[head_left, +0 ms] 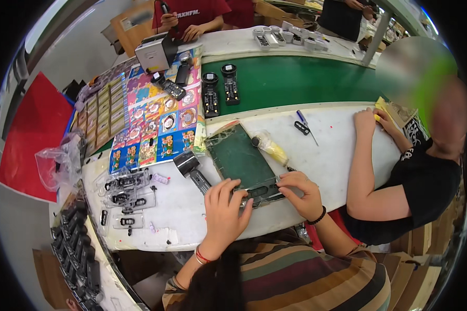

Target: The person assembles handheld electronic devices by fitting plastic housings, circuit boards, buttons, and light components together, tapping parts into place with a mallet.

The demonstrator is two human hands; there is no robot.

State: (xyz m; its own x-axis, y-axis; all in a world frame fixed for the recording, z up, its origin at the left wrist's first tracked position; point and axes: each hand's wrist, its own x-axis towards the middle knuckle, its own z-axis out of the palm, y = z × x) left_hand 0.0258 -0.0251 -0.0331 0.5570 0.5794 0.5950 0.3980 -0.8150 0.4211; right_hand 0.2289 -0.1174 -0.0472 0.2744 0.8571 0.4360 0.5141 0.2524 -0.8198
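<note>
A dark green mat point(238, 155) in a worn, taped frame lies in front of me on the white table. Near its front edge rests a small, elongated black plastic part point(258, 192). My left hand point(225, 213) is at the part's left end, fingers apart and thumb out. At the other end, my right hand point(305, 196) has thumb and forefinger drawn close in a pinch; what is between the tips is too small to make out. Beside my left fingers lies a black handheld device with a round head point(192, 170). A yellow-filled clear bottle point(271, 147) lies by the mat's right side.
Clear trays with black parts point(124, 189) sit at left. Black devices point(210, 96) stand on the green belt point(296, 78). A screwdriver point(302, 118) lies to the right. A co-worker's arm point(366, 166) rests on the table at right; another person works across, by a grey box point(155, 53).
</note>
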